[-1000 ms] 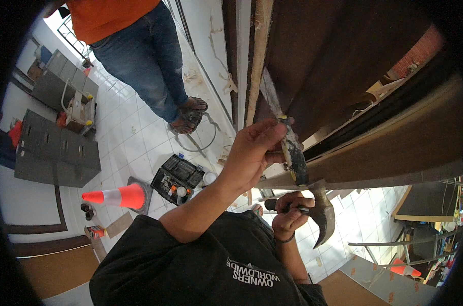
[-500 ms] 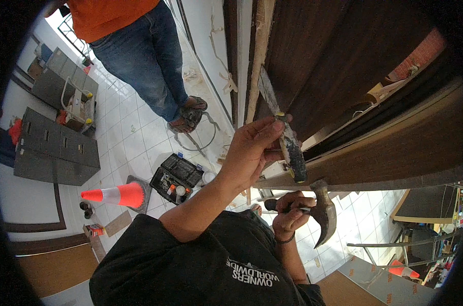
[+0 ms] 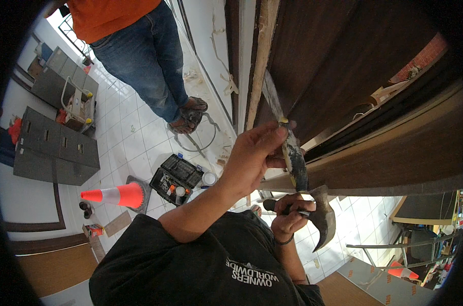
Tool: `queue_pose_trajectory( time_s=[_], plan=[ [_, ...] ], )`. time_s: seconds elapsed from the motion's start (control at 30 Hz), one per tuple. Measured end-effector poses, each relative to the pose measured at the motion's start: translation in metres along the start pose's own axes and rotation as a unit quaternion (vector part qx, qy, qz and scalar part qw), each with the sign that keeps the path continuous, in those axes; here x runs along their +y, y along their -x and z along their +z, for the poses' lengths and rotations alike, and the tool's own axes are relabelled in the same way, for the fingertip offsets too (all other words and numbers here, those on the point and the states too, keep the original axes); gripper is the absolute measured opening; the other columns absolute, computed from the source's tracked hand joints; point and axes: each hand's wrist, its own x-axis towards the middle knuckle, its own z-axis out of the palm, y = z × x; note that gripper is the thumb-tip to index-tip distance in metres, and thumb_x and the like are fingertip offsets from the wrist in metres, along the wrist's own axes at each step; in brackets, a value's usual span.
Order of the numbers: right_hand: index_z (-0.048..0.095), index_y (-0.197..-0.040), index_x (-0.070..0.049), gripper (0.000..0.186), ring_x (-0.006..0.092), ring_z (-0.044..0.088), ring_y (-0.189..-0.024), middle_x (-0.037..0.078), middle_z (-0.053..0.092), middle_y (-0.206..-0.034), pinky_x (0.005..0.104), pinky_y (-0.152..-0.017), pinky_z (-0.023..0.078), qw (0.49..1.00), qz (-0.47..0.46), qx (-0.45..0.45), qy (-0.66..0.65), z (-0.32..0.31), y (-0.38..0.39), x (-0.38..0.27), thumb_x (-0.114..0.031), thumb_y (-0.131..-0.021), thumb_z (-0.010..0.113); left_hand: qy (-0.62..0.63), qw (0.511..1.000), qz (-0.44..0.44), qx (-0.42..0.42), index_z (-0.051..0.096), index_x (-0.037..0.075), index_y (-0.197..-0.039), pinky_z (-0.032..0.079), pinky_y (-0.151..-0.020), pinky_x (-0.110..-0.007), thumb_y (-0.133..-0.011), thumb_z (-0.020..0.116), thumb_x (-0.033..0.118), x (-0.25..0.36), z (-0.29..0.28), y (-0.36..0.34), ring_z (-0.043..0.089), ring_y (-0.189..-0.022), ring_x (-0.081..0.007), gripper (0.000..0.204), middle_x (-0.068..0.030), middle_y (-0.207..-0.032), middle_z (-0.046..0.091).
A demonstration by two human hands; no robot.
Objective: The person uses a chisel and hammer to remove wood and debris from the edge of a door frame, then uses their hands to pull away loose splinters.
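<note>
My left hand (image 3: 252,155) is closed round a chisel (image 3: 296,160) with a worn, paint-smeared dark handle and yellow bits. The chisel's flat blade slants up and away, its tip by the rough wooden strip (image 3: 259,66) along the edge of a dark brown panel (image 3: 328,66). Lower down, my right hand (image 3: 291,210) grips a claw hammer (image 3: 325,219) close under its head, claw pointing down. The hammer head lies beside the butt of the chisel handle; whether they touch I cannot tell.
A person (image 3: 139,61) in jeans and sandals stands at the upper left. On the tiled floor are an open black toolbox (image 3: 178,171), an orange traffic cone (image 3: 119,195) and grey cabinets (image 3: 55,145). A metal frame (image 3: 379,248) and another cone (image 3: 402,271) are at lower right.
The chisel has shifted slightly toward me and to the right in my left hand. The butt of its handle is now closer to the hammer head, which has moved slightly down.
</note>
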Motion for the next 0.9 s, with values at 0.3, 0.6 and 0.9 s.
queue_pose_trajectory(
  time_s=[0.3, 0.6, 0.9],
  plan=[
    [0.036, -0.072, -0.007, 0.049, 0.0103, 0.035, -0.043, 0.008, 0.043, -0.058, 0.0230, -0.037, 0.026, 1.000, -0.006, 0.009, -0.014, 0.0006, 0.0014, 0.0014, -0.053, -0.085, 0.043, 0.007, 1.000, 0.011, -0.014, 0.049, -0.004, -0.113, 0.056, -0.067, -0.029, -0.088, 0.053, 0.027, -0.0060, -0.0044, 0.0009, 0.064, -0.081, -0.0210, 0.040, -0.0125, -0.088, 0.063],
    [0.035, -0.071, -0.008, 0.049, 0.0099, 0.033, -0.041, 0.006, 0.040, -0.056, 0.0225, -0.037, 0.025, 1.000, 0.008, 0.007, -0.012, 0.0032, -0.0012, -0.0020, -0.054, -0.085, 0.043, 0.005, 1.000, 0.009, 0.007, 0.049, -0.004, -0.114, 0.056, -0.065, -0.029, -0.088, 0.053, 0.027, -0.0031, -0.0016, 0.0010, 0.064, -0.081, -0.0207, 0.040, -0.0124, -0.087, 0.063],
    [0.033, -0.072, -0.008, 0.048, 0.0098, 0.033, -0.045, 0.007, 0.042, -0.064, 0.0228, -0.039, 0.026, 1.000, -0.002, -0.027, 0.000, -0.0024, 0.0031, 0.0021, -0.053, -0.087, 0.038, -0.003, 1.000, 0.016, -0.006, 0.050, -0.004, -0.113, 0.056, -0.065, -0.030, -0.087, 0.055, 0.027, -0.0024, -0.0025, 0.0017, 0.065, -0.080, -0.0214, 0.041, -0.0129, -0.087, 0.063]
  ],
)
